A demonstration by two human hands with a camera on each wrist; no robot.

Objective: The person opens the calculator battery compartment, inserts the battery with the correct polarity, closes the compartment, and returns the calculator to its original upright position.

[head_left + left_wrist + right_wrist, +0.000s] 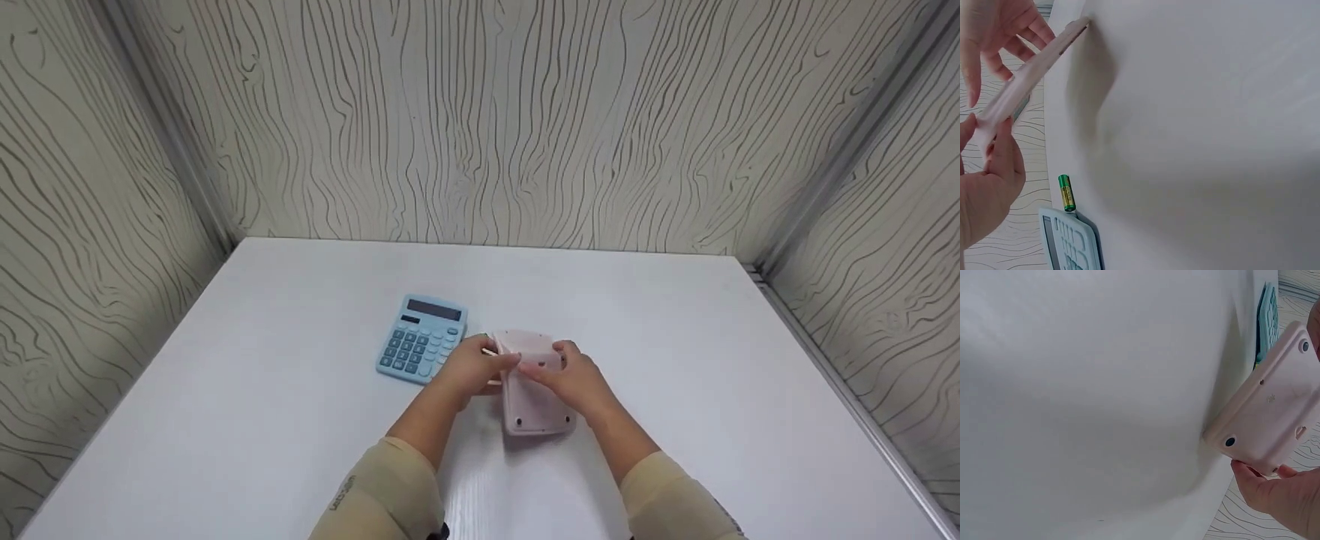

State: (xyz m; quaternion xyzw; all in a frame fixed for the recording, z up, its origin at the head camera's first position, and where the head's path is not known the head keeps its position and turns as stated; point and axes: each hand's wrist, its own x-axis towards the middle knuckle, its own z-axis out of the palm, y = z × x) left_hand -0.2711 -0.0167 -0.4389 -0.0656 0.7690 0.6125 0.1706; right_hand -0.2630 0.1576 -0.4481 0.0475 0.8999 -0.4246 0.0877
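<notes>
Pink calculator (536, 405), tilted over the desk (262, 390), back toward the person, grasped by both hands: left hand (472, 367) pinching its left edge, right hand (581, 379) gripping its right edge, thumb on the back. Handling apparently midway: back exposed, setting-down not yet done, one battery (1067, 193) loose beside the blue calculator (424, 337). Forearms reach forward, converging.

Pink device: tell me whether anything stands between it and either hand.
Nothing visible does: the left hand and right hand both touch the pink device. The blue calculator lies to the left, not between them.
</notes>
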